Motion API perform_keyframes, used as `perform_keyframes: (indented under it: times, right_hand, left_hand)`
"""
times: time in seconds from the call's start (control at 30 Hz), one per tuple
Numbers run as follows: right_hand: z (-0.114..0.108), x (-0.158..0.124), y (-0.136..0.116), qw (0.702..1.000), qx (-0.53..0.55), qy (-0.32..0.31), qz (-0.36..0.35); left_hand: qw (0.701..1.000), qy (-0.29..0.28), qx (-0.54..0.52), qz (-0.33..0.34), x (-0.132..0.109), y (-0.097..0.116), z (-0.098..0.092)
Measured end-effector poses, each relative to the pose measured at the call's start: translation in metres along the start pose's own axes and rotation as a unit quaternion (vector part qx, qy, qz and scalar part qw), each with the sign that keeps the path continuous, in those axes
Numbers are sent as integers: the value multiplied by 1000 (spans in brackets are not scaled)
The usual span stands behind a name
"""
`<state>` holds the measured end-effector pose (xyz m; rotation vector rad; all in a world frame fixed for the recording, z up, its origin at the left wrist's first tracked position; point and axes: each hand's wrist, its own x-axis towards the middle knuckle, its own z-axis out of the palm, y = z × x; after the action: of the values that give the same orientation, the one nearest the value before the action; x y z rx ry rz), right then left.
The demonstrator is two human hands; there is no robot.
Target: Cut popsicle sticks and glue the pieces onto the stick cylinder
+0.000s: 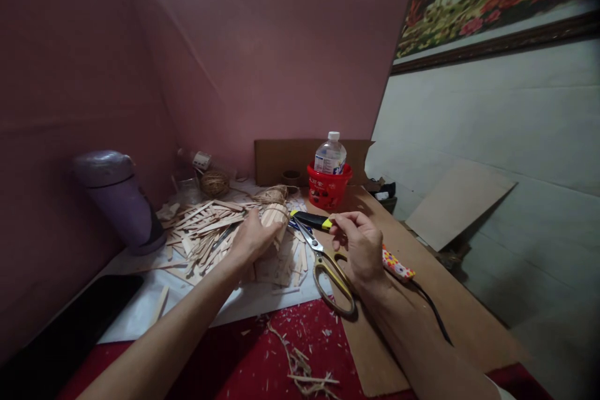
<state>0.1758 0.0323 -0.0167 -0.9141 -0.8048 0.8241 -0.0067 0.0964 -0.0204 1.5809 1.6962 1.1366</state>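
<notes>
My left hand (255, 236) is closed around a small piece built of pale craft sticks (274, 215), with a strand of twine across its upper part. My right hand (359, 237) is raised to the right of it, thumb and forefinger pinched together; what they hold, if anything, is too small to make out. Below and between the hands lie scissors (330, 275) with gold-coloured handles, blades pointing away from me. Near my right fingertips is a black and yellow utility knife (309, 219). A twine bundle (276, 194) sits just behind the stick piece.
Loose craft sticks (206, 231) are heaped on white paper at left. A purple flask (119, 200), black phone (89, 309) and twine ball (214, 184) stand or lie around them. A red bucket (328, 187) holds a plastic bottle (332, 153). A flowered, corded tool (396, 264) rests on cardboard (450, 306).
</notes>
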Motion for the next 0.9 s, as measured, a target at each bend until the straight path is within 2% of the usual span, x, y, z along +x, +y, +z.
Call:
perform_keyframes:
  times: [0.17,0.3,0.4,0.57,0.7,0.9]
  right_hand:
    - [-1,2,0,999,24,41,-23]
    - [-1,-1,0,998,30,40,-39]
    - [-1,-2,1,996,38,36,-67]
    - [-1,-3,-2,995,46,45,-76]
    - [-2,-1,-13,989,64,81,-103]
    - [-3,1,-20,978,87,104,-156]
  left_hand:
    - [998,30,38,39,0,-2,-9]
    - [992,87,23,87,2,3,-33]
    - [981,155,3,117,2,3,-55]
    - [962,240,-47,123,-7,-4,-81]
    - [960,238,-57,133,-19,-9,-83]
    - [975,179,-7,133,-22,-23,-77]
